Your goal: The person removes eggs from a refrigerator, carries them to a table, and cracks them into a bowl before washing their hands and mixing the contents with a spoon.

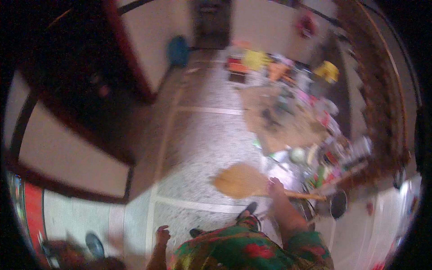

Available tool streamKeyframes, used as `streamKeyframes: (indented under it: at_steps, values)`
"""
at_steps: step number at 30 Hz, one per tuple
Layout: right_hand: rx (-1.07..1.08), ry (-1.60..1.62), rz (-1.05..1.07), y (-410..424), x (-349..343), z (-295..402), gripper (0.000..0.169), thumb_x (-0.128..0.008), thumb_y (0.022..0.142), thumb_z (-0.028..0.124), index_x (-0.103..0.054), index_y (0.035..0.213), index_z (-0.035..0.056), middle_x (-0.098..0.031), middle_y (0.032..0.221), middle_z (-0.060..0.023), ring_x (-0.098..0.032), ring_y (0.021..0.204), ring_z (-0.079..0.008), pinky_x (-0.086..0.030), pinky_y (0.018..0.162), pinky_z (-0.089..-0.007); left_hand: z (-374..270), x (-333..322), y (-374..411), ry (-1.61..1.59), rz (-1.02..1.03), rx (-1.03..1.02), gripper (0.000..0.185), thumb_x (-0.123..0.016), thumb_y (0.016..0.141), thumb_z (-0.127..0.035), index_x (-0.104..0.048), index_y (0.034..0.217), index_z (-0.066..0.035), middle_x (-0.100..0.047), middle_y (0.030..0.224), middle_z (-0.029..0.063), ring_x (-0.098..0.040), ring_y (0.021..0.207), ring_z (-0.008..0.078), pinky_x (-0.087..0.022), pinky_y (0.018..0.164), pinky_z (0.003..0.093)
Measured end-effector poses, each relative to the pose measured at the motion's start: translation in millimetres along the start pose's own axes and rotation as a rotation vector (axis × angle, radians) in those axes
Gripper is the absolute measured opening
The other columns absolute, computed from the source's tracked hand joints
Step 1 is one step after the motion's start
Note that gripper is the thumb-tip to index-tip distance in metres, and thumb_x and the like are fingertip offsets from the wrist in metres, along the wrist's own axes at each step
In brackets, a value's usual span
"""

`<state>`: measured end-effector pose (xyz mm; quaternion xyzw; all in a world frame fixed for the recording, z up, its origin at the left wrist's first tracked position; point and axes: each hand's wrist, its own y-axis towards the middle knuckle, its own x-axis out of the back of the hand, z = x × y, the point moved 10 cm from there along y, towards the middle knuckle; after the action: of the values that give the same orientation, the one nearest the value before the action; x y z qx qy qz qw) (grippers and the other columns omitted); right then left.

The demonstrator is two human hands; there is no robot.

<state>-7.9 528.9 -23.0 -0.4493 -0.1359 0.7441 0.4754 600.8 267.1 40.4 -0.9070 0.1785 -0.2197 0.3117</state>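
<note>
My right hand [276,187] is closed around the handle of a straw-coloured broom [239,180]. Its wide, fanned head points left above the speckled floor, and the handle end sticks out to the right past my wrist. Down at my left side hangs my left hand [163,235], its fingers loosely bent, with nothing visible in it. Motion blurs the whole view, so fine detail on both hands is lost. Below the broom a dark shoe or sandal [249,210] shows on my foot.
A brown sheet [283,125] lies ahead to the right, with mixed household items along it. Among them are a pale green round object [298,155] and a yellow item [326,71]. A blue-green object [178,50] stands by the far wall. Stair-like edges [357,98] run along the right.
</note>
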Motion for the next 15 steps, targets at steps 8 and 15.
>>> streamKeyframes:
  at_steps: [8, 15]
  values:
    - [-0.577, -0.614, 0.435, -105.9, -360.2, -376.7, 0.020, -0.055, 0.082, 0.030, -0.055, 0.089, 0.0117, -0.059, 0.077, -0.0051, -0.055, 0.064, -0.0178, -0.040, 0.050, -0.0285, 189.5, 198.5, -86.8, -0.561, -0.421, 0.063, 0.036, -0.057, 0.079, -0.018, -0.054, 0.112, -0.004, -0.060, 0.090, 0.0115, -0.057, 0.063, 0.0167, -0.047, 0.055, 0.0304]
    - [-1.009, -1.113, 1.035, -333.0, -548.0, -651.6, 0.025, -0.052, 0.086, 0.026, -0.055, 0.104, 0.0084, -0.061, 0.087, -0.0084, -0.057, 0.072, -0.0201, -0.045, 0.058, -0.0315, 338.1, 254.0, -149.6, -1.067, -0.819, 0.218, 0.033, -0.059, 0.080, -0.020, -0.055, 0.109, -0.003, -0.059, 0.076, 0.0080, -0.057, 0.056, 0.0172, -0.047, 0.049, 0.0289]
